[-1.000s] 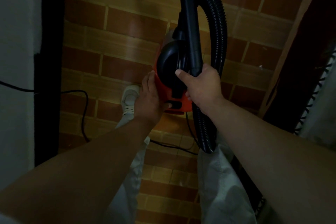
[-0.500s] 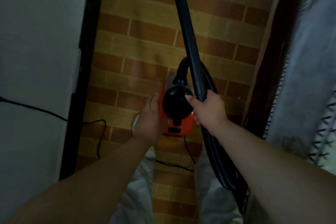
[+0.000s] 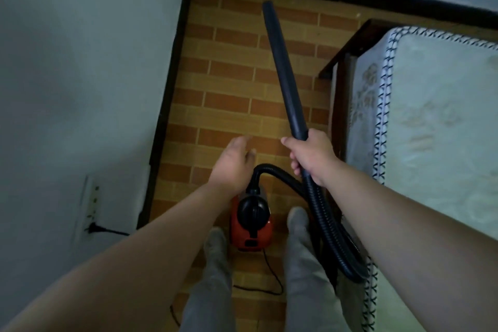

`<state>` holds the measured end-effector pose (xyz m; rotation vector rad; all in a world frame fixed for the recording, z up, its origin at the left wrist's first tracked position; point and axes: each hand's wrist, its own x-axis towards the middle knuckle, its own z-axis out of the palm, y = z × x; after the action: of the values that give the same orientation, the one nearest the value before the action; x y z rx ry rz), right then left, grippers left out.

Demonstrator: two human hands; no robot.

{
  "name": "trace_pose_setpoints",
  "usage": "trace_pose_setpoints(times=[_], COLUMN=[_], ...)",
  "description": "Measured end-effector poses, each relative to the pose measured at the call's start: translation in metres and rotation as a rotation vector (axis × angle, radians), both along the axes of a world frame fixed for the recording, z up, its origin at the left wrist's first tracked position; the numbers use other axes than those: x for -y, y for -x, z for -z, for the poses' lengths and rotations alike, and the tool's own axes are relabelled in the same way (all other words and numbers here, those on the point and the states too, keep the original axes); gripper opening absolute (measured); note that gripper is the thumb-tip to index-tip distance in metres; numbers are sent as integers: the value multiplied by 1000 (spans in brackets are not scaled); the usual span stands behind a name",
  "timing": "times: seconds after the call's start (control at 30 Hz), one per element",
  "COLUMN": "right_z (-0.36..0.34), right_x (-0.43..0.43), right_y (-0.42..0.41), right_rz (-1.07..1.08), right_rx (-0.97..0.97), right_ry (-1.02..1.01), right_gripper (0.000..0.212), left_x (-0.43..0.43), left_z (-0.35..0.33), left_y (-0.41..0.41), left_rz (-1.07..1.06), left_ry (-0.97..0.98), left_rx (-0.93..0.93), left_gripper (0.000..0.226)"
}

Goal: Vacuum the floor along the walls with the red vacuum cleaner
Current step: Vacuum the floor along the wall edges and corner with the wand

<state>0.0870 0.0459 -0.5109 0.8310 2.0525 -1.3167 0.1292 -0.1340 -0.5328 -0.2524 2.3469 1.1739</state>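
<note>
We look down on a narrow strip of brick-patterned floor that runs between a pale wall on the left and a bed on the right, with a black skirting along the foot of the wall. The red vacuum cleaner sits on the floor between the person's two feet, left shoe and right shoe just beside it. Its black ribbed hose rises from the top of the body, loops out to the right near the bed frame and runs up into the right hand.

That right hand is wrapped round the lower end of the long dark wand, fingers curled under it and thumb along the side. The wand slants forward toward the far corner – we cannot tell whether its tip touches the floor.

The left hand is held out palm down ahead of the cleaner, fingers loosely straight and close together, holding nothing; it is somewhat blurred.

On the left wall we make out a white socket strip with a dark plug in it – a thin black cord trails over the floor behind the cleaner
</note>
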Motion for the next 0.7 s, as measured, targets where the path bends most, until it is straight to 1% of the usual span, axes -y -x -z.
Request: trace_pose_setpoints(times=[0.13, 0.3, 0.4, 0.43, 0.53, 0.7], right_z=[-31, -54, -62, -65, -70, -74], right_x=[-27, -65, -75, -77, -79, -68], right_y=[64, 146, 188, 202, 241, 307], right_rz=[-39, -114, -130, -126, -138, -188], right_rx=[-37, -79, -72, -71, -43, -38], right_ry=[45, 101, 128, 153, 233, 280], right_gripper=[22, 19, 15, 17, 25, 19], left_x=[-41, -102, -129, -137, -150, -136], left_z=[-36, -65, -81, -86, -98, -100], left_y=[67, 158, 213, 232, 282, 351], left_rz=[-61, -201, -298, -337, -441, -520], left_ry=[-84, -118, -180, -205, -307, -420], left_rx=[31, 72, 66, 66, 102, 101], left_gripper=[46, 43, 38, 36, 34, 27])
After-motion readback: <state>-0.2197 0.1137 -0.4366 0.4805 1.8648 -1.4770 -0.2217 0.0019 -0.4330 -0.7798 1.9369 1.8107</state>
